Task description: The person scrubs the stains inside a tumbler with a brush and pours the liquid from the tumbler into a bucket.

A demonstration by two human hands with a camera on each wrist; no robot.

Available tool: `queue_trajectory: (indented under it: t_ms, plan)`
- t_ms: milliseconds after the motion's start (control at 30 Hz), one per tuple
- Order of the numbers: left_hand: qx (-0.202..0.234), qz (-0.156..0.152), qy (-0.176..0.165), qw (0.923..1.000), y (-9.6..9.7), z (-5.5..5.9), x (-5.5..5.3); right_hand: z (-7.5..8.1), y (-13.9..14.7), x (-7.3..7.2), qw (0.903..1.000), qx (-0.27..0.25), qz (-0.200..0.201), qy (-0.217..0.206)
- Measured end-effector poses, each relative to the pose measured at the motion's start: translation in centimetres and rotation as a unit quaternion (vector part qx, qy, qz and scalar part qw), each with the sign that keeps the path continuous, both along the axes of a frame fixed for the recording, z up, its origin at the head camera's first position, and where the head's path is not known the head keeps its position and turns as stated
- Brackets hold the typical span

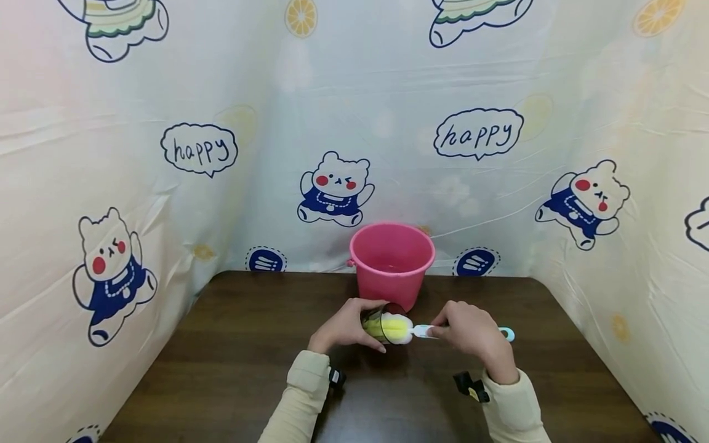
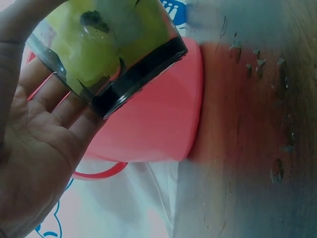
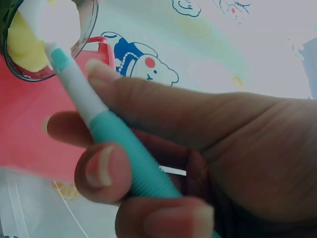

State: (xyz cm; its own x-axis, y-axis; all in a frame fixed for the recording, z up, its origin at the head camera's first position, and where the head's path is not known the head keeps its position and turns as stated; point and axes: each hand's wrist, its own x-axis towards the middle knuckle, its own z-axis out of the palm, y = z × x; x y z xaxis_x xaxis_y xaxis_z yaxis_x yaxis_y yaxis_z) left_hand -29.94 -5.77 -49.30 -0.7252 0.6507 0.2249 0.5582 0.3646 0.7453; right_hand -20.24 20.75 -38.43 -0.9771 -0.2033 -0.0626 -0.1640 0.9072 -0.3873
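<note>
My left hand [image 1: 348, 324] grips a clear glass [image 1: 372, 326] with a dark base, tipped on its side above the table. Inside its mouth sits the yellow and white sponge head of a cup brush [image 1: 396, 328]. Fingers and thumb of my right hand [image 1: 471, 329] hold the brush by its white and teal ribbed handle [image 3: 116, 139], and the handle's looped end sticks out to the right. Through the glass wall [image 2: 114, 39] in the left wrist view, the yellow sponge presses close to the inside.
Behind the hands stands a pink bucket [image 1: 392, 264] near the back edge of the dark wooden table [image 1: 255, 369]. Water drops [image 2: 261, 67] lie on the tabletop. A printed curtain [image 1: 388, 80] surrounds the table at the back and sides.
</note>
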Motion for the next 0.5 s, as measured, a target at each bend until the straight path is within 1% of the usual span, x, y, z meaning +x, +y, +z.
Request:
queue_trajectory:
  t_ms: [133, 267, 400, 500]
  plan:
    - [0.001, 0.001, 0.007, 1.0, 0.08, 0.14, -0.16, 0.02, 0.06, -0.06, 0.9995, 0.015, -0.009, 0.026]
    - [0.005, 0.003, 0.012, 0.9999, 0.01, 0.02, -0.21, -0.2, -0.07, -0.19, 0.9985, 0.024, -0.019, 0.046]
    - [0.014, 0.004, 0.012, 0.9998, -0.02, -0.05, -0.19, -0.22, -0.28, -0.19, 0.9982, 0.024, -0.025, 0.049]
    - [0.013, 0.005, 0.011, 0.9998, -0.02, 0.04, -0.15, 0.01, -0.33, -0.03, 0.9983, 0.022, -0.022, 0.049]
